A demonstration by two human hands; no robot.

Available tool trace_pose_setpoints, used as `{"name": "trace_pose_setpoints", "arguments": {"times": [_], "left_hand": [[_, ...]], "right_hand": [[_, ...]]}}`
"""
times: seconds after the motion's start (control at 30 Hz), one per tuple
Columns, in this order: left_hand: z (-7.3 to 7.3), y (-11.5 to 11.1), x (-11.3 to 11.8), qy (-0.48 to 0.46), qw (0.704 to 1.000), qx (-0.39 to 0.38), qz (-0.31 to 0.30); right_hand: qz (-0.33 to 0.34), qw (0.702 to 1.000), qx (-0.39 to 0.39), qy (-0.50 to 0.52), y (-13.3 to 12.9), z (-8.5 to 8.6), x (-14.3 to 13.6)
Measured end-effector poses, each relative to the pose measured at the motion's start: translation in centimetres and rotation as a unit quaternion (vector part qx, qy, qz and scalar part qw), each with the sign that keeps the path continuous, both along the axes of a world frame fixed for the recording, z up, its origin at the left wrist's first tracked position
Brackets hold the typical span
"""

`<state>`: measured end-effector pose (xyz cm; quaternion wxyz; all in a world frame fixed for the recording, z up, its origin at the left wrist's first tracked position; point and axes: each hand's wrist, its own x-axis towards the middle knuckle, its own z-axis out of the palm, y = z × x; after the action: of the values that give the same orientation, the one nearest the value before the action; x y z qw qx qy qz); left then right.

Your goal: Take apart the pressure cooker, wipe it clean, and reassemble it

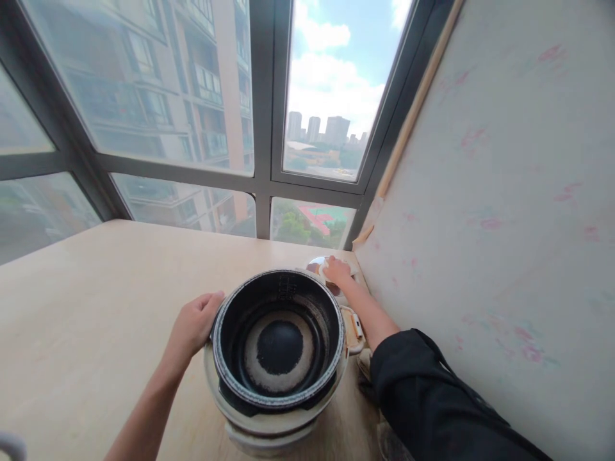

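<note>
A black inner pot [281, 346] with a worn, pale ring on its bottom sits in a cream rice cooker body [269, 422], its mouth facing up. My left hand [195, 323] is closed at the pot's left side, thumb near the rim and the other fingers partly hidden. Stretched past the cooker, my right hand [337, 270] curls over a small whitish thing on a round shiny metal piece [316, 264] by the wall corner. What exactly its fingers hold cannot be made out. A white handle [354, 326] juts from the cooker's right side.
The cooker stands on a pale wooden surface [96, 307]. Grey-framed windows [263, 128] rise behind it, and a flower-patterned wall [480, 192] runs along the right. Dark and beige fabric [368, 378] lies beside the cooker under my right sleeve. A white curved object [12, 445] shows at lower left.
</note>
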<state>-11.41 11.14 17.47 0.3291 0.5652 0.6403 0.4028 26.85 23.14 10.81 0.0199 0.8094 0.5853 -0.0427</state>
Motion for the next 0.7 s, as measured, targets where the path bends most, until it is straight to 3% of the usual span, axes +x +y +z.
{"name": "trace_pose_setpoints", "arguments": {"times": [0.2, 0.47, 0.6, 0.7], "left_hand": [[0.4, -0.1, 0.2, 0.011, 0.999, -0.022, 0.022], [0.6, -0.2, 0.3, 0.016, 1.0, 0.0, -0.001], [0.5, -0.4, 0.4, 0.021, 1.0, 0.001, -0.003], [0.4, -0.4, 0.4, 0.025, 1.0, 0.012, -0.006]], "right_hand": [[-0.022, 0.999, -0.025, 0.024, 2.3, -0.2, 0.4], [0.003, 0.998, 0.03, 0.06, 0.6, -0.1, 0.4], [0.007, 0.992, 0.08, 0.094, 0.1, 1.6, 0.7], [0.015, 0.99, 0.108, 0.085, 0.3, 4.6, 1.4]]}}
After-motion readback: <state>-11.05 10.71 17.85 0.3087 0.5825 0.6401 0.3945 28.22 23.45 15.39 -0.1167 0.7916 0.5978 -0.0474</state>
